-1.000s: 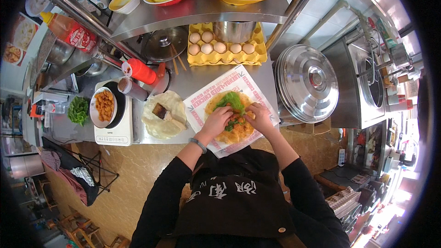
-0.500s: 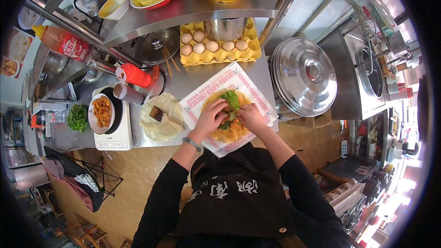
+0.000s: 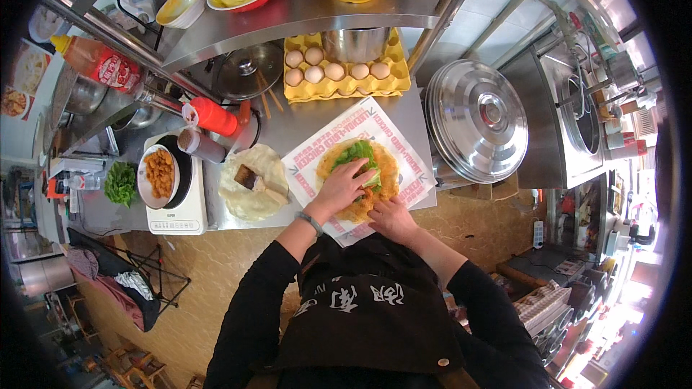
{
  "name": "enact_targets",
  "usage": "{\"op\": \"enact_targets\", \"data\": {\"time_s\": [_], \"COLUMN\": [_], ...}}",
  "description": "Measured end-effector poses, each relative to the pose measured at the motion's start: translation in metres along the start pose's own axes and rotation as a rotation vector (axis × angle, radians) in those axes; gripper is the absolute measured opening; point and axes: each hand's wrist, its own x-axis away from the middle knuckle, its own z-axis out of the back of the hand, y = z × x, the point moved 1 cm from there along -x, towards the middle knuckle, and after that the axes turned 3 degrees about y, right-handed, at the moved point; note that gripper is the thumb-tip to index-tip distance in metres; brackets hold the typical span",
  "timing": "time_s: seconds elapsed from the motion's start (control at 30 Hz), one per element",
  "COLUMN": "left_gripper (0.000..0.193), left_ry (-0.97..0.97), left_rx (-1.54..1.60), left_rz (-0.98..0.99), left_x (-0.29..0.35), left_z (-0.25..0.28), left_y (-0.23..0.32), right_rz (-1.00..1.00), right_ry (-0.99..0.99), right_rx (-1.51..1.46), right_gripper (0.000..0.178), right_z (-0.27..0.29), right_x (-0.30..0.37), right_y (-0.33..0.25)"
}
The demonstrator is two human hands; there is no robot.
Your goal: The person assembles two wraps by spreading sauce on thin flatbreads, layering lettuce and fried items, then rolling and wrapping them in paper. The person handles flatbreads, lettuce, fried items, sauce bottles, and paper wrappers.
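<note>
A golden flatbread [image 3: 389, 169] lies on white printed wrapping paper [image 3: 310, 149] in front of me. Green lettuce [image 3: 358, 151] and pieces of orange-brown filling sit on it. My left hand [image 3: 346, 188] rests over the lettuce with its fingers stretched out, pressing on the filling. At the near right edge, my right hand [image 3: 393, 222] has its fingers closed on the flatbread's rim, which looks slightly raised on that side. Both palms hide part of the filling.
Left of the paper, a brush [image 3: 263, 186] lies on a pale round sheet [image 3: 234, 198]. Beyond are a bowl of fried pieces [image 3: 160, 186] on a cooker [image 3: 176, 222], lettuce, and bottles. An egg tray [image 3: 346, 85] stands behind; a large lidded pot [image 3: 479, 122] is at right.
My right hand has moved from the filling down to the flatbread's near right edge. My left hand has shifted slightly right, over the lettuce, which now lies more spread out.
</note>
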Motion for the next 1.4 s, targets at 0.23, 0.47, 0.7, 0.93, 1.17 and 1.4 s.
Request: {"op": "enact_targets", "data": {"time_s": [0.23,0.47,0.7,0.93,1.17,1.4], "left_gripper": [0.032,0.034,0.036,0.048,0.040,0.032], "left_ry": [-0.071,-0.146,-0.021,0.004,0.118,0.000], "left_rx": [0.052,0.345,0.409,-0.177,-0.246,-0.032], "left_rz": [-0.115,0.101,0.190,-0.067,0.001,0.116], "left_x": [0.001,-0.009,-0.023,0.022,0.027,0.008], "left_z": [0.002,0.010,0.019,-0.002,-0.020,-0.002], "left_y": [-0.004,-0.015,-0.020,0.007,0.004,-0.002], "right_rz": [0.058,-0.129,-0.488,-0.485,-0.160,-0.161], "right_ry": [0.059,0.279,0.043,0.129,0.086,0.057], "right_rx": [0.134,-0.120,-0.182,-0.257,0.042,0.113], "right_gripper": [0.016,0.010,0.015,0.010,0.027,0.033], "right_z": [-0.017,0.018,0.005,-0.010,0.010,0.011], "right_x": [0.004,-0.034,-0.069,-0.071,-0.046,-0.051], "right_y": [-0.006,0.004,0.050,0.061,0.032,0.028]}}
